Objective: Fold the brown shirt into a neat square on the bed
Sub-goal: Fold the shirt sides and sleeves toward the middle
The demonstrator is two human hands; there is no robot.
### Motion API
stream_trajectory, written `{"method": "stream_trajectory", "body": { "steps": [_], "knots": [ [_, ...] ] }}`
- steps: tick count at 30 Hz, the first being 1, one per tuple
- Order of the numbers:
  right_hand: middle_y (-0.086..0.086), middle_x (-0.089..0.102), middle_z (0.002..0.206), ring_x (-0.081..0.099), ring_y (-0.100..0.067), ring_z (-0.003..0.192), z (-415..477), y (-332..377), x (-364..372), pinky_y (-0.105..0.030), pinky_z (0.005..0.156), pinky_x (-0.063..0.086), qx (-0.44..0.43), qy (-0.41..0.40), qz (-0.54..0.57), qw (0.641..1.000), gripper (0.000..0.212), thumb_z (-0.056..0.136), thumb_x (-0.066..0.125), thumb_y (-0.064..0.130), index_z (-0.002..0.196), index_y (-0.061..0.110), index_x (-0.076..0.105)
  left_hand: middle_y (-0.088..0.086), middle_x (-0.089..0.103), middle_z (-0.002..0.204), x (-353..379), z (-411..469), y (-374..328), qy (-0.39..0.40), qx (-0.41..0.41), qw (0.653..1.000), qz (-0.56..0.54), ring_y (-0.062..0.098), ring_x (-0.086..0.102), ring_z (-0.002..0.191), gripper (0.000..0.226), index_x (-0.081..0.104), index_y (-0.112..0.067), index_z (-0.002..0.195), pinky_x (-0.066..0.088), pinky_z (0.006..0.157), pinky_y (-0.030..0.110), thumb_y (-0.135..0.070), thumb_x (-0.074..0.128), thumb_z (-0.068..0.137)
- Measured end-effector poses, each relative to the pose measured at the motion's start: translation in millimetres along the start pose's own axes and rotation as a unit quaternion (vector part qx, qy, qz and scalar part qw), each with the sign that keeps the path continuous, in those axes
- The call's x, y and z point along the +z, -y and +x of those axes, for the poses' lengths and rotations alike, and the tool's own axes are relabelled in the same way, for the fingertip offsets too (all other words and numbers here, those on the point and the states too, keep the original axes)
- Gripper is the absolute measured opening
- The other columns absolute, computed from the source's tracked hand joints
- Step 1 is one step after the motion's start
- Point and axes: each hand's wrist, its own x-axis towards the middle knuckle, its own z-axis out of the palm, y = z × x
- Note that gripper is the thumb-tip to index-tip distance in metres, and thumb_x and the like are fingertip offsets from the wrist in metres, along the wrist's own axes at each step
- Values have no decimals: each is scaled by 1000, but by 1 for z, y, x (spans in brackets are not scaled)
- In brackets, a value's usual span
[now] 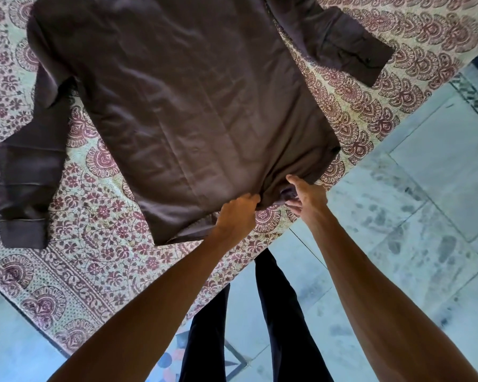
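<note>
**Both hands on the hem at the bed's edge**

You have the brown shirt [193,111] spread flat on the patterned bed cover [94,260], sleeves thrown out to either side of it. Your left hand [238,216] pinches the shirt's near hem; your right hand [307,193] grips bunched fabric beside it. The bed's edge runs just below the hem, with tiled floor [414,205] beyond.

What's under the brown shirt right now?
The brown shirt lies spread on the patterned bedsheet, which shows all around it. Left hand and right hand pinch the near hem. Whatever lies beneath the fabric itself is covered.
</note>
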Motion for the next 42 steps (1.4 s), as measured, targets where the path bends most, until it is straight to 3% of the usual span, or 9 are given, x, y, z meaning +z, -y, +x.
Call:
{"method": "stream_trajectory", "body": {
  "steps": [7, 11, 13, 16, 19, 24, 33, 38, 42],
  "knots": [
    [-11, 68, 93, 65, -15, 59, 16, -19, -6, -27, 60, 52, 2, 71, 39, 997, 48, 78, 78, 31, 115, 6, 60, 11, 68, 105, 11, -3, -8, 26, 9, 998, -58, 36, 65, 95, 24, 53, -21, 112, 54, 78, 43, -22, 50, 88],
    [-13, 65, 79, 62, -13, 51, 25, -21, -5, -26, 54, 55, -69, -37, 68, 995, 36, 81, 75, 34, 95, 5, 58, 2, 52, 121, 12, -1, -2, -13, 23, 999, -33, 28, 61, 104, 52, 42, -20, 121, 54, 81, 46, -42, 66, 82],
    [-6, 65, 85, 68, -21, 74, 21, -20, -6, -34, 77, 56, -132, -141, 48, 980, 35, 79, 76, 31, 100, 11, 57, 4, 45, 121, 15, 1, -3, -20, 46, 999, 21, 27, 59, 103, 62, 40, -18, 124, 56, 77, 44, -45, 71, 77],
    [-5, 68, 96, 66, -26, 95, 10, -15, -9, -29, 78, 44, -214, -201, -37, 955, 28, 83, 70, 30, 105, 13, 63, 5, 44, 115, 25, 3, -5, -34, 58, 993, 100, 26, 55, 100, 64, 39, -17, 121, 56, 68, 41, -40, 75, 73],
    [-10, 70, 108, 62, -32, 106, 9, -4, -8, -33, 78, 47, -173, -145, -160, 961, 46, 84, 63, 50, 106, 10, 70, 6, 48, 112, 32, 4, -8, -53, 29, 990, 127, 26, 54, 98, 52, 43, -16, 117, 56, 66, 40, -22, 70, 73],
    [-10, 72, 109, 65, -24, 91, 62, -1, -3, -35, 91, 53, -61, 11, -60, 996, 53, 57, 83, 49, 81, 7, 61, 8, 53, 115, 31, 4, -12, -19, 36, 991, 126, 27, 54, 100, 31, 54, -14, 116, 53, 74, 42, -14, 52, 85],
    [-12, 71, 109, 55, -22, 81, 30, -7, -32, -27, 73, 40, -112, -116, -138, 977, 27, 85, 67, 29, 97, 5, 71, 3, 61, 100, 22, 6, -11, 35, 58, 997, 44, 26, 63, 93, 21, 59, -18, 101, 50, 74, 36, -31, 52, 87],
    [-12, 71, 104, 65, -30, 95, 41, 14, -38, -28, 72, 38, -155, -174, -105, 967, 35, 88, 57, 33, 99, 2, 68, 1, 61, 102, 13, 23, -18, -90, 36, 995, 5, 23, 64, 88, 16, 58, -20, 103, 54, 69, 35, -27, 50, 91],
    [-6, 67, 111, 62, -24, 103, 55, 47, -38, -32, 78, 44, -242, -185, -57, 951, 55, 78, 68, 50, 115, 10, 59, 7, 50, 122, 3, 45, -21, -128, 46, 989, 57, 24, 54, 106, 42, 49, -21, 126, 53, 84, 41, -31, 59, 87]
  ]
}}
